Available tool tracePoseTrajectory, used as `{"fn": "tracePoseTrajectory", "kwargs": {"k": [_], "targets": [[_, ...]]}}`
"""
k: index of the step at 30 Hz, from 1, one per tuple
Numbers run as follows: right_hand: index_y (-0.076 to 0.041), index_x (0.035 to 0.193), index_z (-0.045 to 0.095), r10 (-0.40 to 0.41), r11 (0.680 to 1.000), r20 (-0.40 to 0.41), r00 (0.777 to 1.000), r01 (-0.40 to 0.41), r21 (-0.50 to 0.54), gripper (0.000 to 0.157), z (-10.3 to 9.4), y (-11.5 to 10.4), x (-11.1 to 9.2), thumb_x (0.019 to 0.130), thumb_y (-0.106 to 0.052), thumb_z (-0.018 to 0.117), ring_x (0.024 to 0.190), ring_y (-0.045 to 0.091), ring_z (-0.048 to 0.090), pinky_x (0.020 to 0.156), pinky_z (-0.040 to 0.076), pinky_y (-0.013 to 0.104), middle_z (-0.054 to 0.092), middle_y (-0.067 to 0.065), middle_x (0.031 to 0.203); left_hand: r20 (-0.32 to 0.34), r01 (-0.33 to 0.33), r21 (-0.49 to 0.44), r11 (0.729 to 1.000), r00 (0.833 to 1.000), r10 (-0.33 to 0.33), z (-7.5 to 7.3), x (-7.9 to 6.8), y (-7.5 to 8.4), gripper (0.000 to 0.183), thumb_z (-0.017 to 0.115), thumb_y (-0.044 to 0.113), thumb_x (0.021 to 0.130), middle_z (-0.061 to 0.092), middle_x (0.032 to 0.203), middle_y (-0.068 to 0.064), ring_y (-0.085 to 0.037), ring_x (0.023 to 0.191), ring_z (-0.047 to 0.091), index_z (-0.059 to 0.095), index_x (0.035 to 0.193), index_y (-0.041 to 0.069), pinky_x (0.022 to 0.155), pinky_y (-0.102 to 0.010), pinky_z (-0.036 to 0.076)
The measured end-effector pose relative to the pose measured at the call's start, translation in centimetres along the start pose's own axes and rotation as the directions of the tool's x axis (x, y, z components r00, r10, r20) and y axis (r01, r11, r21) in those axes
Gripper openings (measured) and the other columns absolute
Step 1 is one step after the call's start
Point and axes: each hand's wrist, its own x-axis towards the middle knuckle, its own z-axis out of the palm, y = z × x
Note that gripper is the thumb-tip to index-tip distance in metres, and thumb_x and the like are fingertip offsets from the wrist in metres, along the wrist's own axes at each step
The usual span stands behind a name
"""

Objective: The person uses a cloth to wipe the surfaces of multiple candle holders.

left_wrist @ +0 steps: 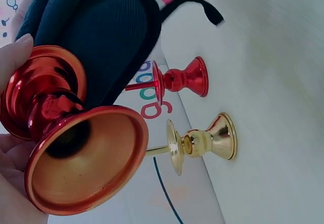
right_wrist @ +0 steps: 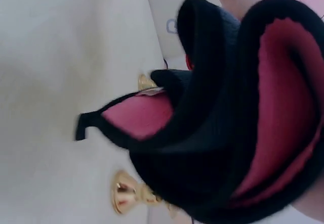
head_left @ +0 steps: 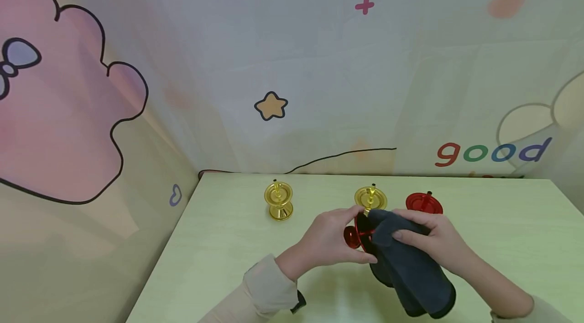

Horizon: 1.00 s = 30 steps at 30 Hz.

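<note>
My left hand (head_left: 325, 239) grips a red metallic candle holder (head_left: 351, 236) tipped on its side, its plate facing right. In the left wrist view the hollow base of this candle holder (left_wrist: 96, 158) faces the camera. My right hand (head_left: 443, 241) pinches a dark blue cloth (head_left: 410, 264) against the plate side of the holder, covering the spike and part of the plate. The right wrist view shows the cloth's pink inner side (right_wrist: 283, 97) in folds; its lower part hangs loose over the table.
On the pale table (head_left: 219, 262) stand a gold candle holder (head_left: 280, 210) at the left, another gold candle holder (head_left: 370, 196) behind my hands, and a red candle holder (head_left: 424, 203) behind the right hand. A printed curtain (head_left: 319, 59) rises behind the table.
</note>
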Motion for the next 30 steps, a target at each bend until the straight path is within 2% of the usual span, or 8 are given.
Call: {"fn": "tracePoseTrajectory", "kwargs": {"k": [6, 11, 14, 17, 20, 22, 25, 30], "targets": [[-0.001, 0.115, 0.056, -0.027, 0.983, 0.012, 1.0, 0.029, -0.183, 0.035, -2.3, -1.1, 0.2, 0.082, -0.011, 0.061, 0.072, 0.002, 0.06, 0.056, 0.051, 0.024, 0.055, -0.028, 0.095, -0.036, -0.013, 0.154, 0.988, 0.999, 0.018, -0.3, -0.1, 0.2, 0.063, 0.073, 0.054, 0.06, 0.054, 0.081, 0.013, 0.005, 0.065, 0.045, 0.051, 0.107, 0.018, 0.056, -0.003, 0.035], [-0.008, 0.113, 0.06, -0.172, 0.928, 0.027, 0.985, 0.172, -0.331, 0.032, -2.8, -2.6, 0.9, 0.081, -0.007, 0.061, 0.075, 0.001, 0.058, 0.058, 0.051, 0.02, 0.061, -0.009, 0.098, -0.038, -0.018, 0.232, 0.973, 0.999, 0.027, -0.3, 0.1, 0.6, 0.058, 0.072, 0.055, 0.06, 0.051, 0.074, 0.014, 0.004, 0.063, 0.044, 0.052, 0.1, 0.017, 0.054, -0.004, 0.032], [-0.014, 0.112, 0.061, -0.271, 0.852, 0.096, 0.958, 0.285, -0.44, 0.035, -2.0, -3.3, 1.3, 0.078, -0.007, 0.064, 0.077, 0.001, 0.055, 0.059, 0.05, 0.019, 0.06, 0.0, 0.095, -0.054, -0.036, 0.241, 0.97, 0.997, 0.05, -0.1, 0.2, 0.8, 0.065, 0.071, 0.055, 0.06, 0.051, 0.074, 0.014, 0.003, 0.064, 0.045, 0.052, 0.108, 0.016, 0.055, -0.005, 0.033], [-0.018, 0.111, 0.063, -0.378, 0.724, 0.162, 0.911, 0.401, -0.562, 0.041, -0.9, -3.4, 1.6, 0.072, -0.01, 0.07, 0.081, 0.006, 0.053, 0.062, 0.048, 0.02, 0.059, 0.0, 0.095, -0.1, -0.052, 0.249, 0.967, 0.992, 0.079, 0.0, 0.2, 0.9, 0.073, 0.07, 0.056, 0.061, 0.058, 0.084, 0.01, 0.0, 0.072, 0.05, 0.052, 0.117, 0.013, 0.062, -0.006, 0.039], [-0.022, 0.111, 0.063, -0.419, 0.637, 0.187, 0.889, 0.434, -0.637, 0.043, -0.1, -3.1, 1.6, 0.069, -0.014, 0.073, 0.086, 0.012, 0.054, 0.065, 0.049, 0.025, 0.058, 0.001, 0.099, -0.157, -0.059, 0.261, 0.963, 0.982, 0.103, 0.2, 0.1, 0.8, 0.074, 0.071, 0.055, 0.062, 0.063, 0.099, 0.004, -0.004, 0.086, 0.056, 0.053, 0.118, 0.009, 0.073, -0.011, 0.045], [-0.024, 0.111, 0.063, -0.401, 0.626, 0.192, 0.896, 0.421, -0.657, 0.041, 0.2, -2.9, 1.6, 0.072, -0.018, 0.071, 0.09, 0.015, 0.055, 0.067, 0.05, 0.029, 0.058, 0.004, 0.103, -0.185, -0.066, 0.277, 0.959, 0.975, 0.121, 0.2, -0.1, 0.7, 0.075, 0.071, 0.054, 0.061, 0.063, 0.106, 0.0, -0.008, 0.094, 0.058, 0.053, 0.117, 0.007, 0.079, -0.014, 0.047], [-0.025, 0.111, 0.062, -0.361, 0.638, 0.195, 0.912, 0.394, -0.661, 0.036, 0.4, -2.8, 1.5, 0.076, -0.023, 0.068, 0.09, 0.018, 0.058, 0.068, 0.051, 0.032, 0.058, 0.006, 0.105, -0.21, -0.084, 0.298, 0.951, 0.966, 0.151, 0.3, -0.2, 0.5, 0.076, 0.072, 0.054, 0.061, 0.062, 0.109, -0.002, -0.01, 0.099, 0.058, 0.053, 0.117, 0.006, 0.083, -0.017, 0.047], [-0.022, 0.109, 0.064, -0.372, 0.643, 0.177, 0.911, 0.39, -0.659, 0.037, 0.9, -2.9, 1.5, 0.073, -0.026, 0.07, 0.078, 0.012, 0.059, 0.062, 0.051, 0.025, 0.06, 0.002, 0.096, -0.231, -0.097, 0.311, 0.946, 0.957, 0.174, 0.3, -0.4, 0.5, 0.074, 0.073, 0.053, 0.06, 0.062, 0.108, 0.0, -0.009, 0.101, 0.057, 0.053, 0.116, 0.009, 0.084, -0.017, 0.046]]}}
